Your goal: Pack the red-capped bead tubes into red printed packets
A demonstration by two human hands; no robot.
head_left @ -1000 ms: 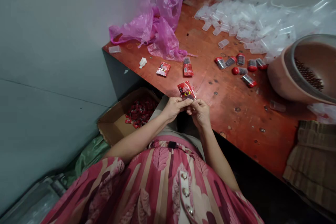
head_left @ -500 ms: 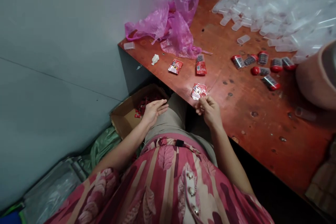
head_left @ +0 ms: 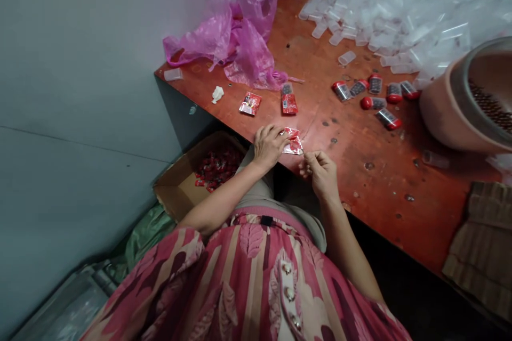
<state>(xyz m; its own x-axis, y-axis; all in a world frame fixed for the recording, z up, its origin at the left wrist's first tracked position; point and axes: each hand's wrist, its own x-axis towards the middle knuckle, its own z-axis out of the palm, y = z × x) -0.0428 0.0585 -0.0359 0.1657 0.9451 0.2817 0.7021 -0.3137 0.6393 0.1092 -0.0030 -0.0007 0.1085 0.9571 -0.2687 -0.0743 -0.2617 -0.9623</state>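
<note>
- Our left hand (head_left: 271, 146) lies over the left part of a flat, shiny red-and-white packet (head_left: 294, 143), which is on the reddish wooden counter (head_left: 360, 192), near its front edge. The grip of this hand is open, with the fingers slightly apart.
- Our right hand (head_left: 321, 169) is at the lower right corner of the same packet. Its fingers are bent together, but we cannot tell if the grip has the corner or only is beside it.
- Farther in on the counter, we see another square red packet (head_left: 250, 103) and, to the right of it, a long red packet (head_left: 289, 105) with a small clear container of dark beads (head_left: 287, 88) at its upper end.
- To the left are a white crumpled tissue (head_left: 217, 94) and a clear plastic tube (head_left: 173, 74), near a thin pink plastic bag (head_left: 250, 58).
- To the right, we have seven clear containers with red ends (head_left: 389, 119), with dark content, between the packets and a pinkish round tub (head_left: 444, 112), which has brown beads (head_left: 490, 106) inside.
- Behind these containers is a big pile of clear plastic tubes (head_left: 392, 21).
- Below the counter, a brown cardboard box (head_left: 174, 194) holds many small red packets (head_left: 218, 168).
</note>
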